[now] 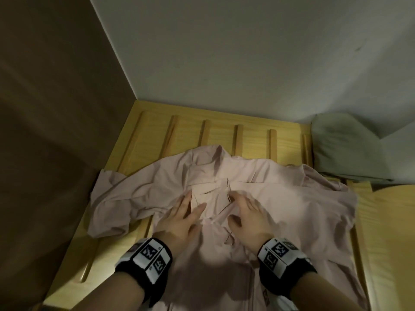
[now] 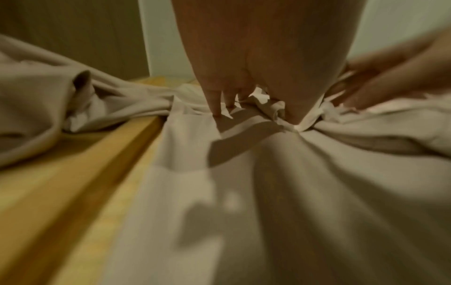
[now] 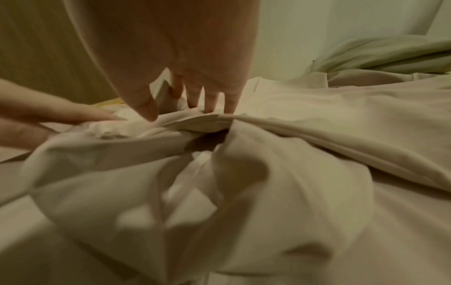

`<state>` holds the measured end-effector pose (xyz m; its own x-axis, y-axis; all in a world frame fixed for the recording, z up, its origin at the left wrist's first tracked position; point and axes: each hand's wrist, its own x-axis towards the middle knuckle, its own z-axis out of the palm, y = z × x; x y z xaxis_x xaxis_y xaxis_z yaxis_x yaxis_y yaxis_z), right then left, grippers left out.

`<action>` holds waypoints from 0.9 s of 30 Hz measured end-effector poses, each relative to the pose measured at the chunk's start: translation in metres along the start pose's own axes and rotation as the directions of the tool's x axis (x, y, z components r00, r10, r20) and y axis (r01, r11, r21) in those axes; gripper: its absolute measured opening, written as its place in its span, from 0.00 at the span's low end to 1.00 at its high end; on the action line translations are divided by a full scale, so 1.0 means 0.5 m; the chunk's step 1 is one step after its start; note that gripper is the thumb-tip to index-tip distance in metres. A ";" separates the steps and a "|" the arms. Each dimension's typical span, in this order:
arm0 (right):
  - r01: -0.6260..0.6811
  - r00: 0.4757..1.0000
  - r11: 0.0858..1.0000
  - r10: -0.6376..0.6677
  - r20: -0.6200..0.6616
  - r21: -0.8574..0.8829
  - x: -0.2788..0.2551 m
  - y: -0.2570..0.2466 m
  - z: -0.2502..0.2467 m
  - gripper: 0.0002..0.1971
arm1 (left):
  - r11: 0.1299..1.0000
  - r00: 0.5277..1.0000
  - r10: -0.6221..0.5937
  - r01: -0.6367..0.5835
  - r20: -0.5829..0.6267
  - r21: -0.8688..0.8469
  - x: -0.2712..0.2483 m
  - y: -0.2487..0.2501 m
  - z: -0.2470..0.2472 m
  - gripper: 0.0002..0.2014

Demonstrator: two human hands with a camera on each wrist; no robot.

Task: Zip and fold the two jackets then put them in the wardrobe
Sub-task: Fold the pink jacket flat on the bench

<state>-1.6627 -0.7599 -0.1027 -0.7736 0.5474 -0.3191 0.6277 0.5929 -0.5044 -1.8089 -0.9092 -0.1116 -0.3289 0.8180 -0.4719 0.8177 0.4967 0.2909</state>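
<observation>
Your pink jacket (image 1: 269, 198) lies spread front-up on the wooden slatted bed frame (image 1: 224, 135), filling the center and lower right of the head view, w/ one sleeve bunched at mid-left by the brown wall. Collar end points to the top of the frame. Your left hand (image 1: 182, 221) sits just left of center, fingers fairly straight, tips pressing the fabric beside the front opening; not clenched, not grasping anything. Your right hand (image 1: 249, 218) is just right of center, fingers loosely bent, tips down on the fabric fold; wrist cam shows them touching, no clear pinch. Hands are near each other, apart. A green folded cloth (image 1: 345, 149) rests at mid-right against the white wall.
</observation>
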 end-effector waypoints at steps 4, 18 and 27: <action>0.012 0.996 0.997 -0.005 0.094 -0.072 0.008 0.003 0.005 0.33 | 0.995 0.996 -0.011 0.002 0.085 0.101 -0.008 -0.015 -0.011 0.27; -0.040 0.996 0.955 0.062 0.065 -0.293 0.019 -0.027 0.013 0.27 | 0.781 0.780 -0.623 0.619 -0.047 -0.080 -0.070 -0.206 -0.125 0.27; -0.049 0.998 0.931 0.056 0.007 -0.362 0.016 -0.091 0.012 0.21 | 0.705 0.825 -0.565 0.486 0.005 -0.517 -0.096 -0.205 -0.135 0.05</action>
<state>-1.6981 -0.7861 -0.0873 -0.7380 0.5752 -0.3528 0.6539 0.7388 -0.1632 -1.9087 -0.9799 -0.0624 -0.7312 0.3930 -0.5577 0.1723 0.8973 0.4064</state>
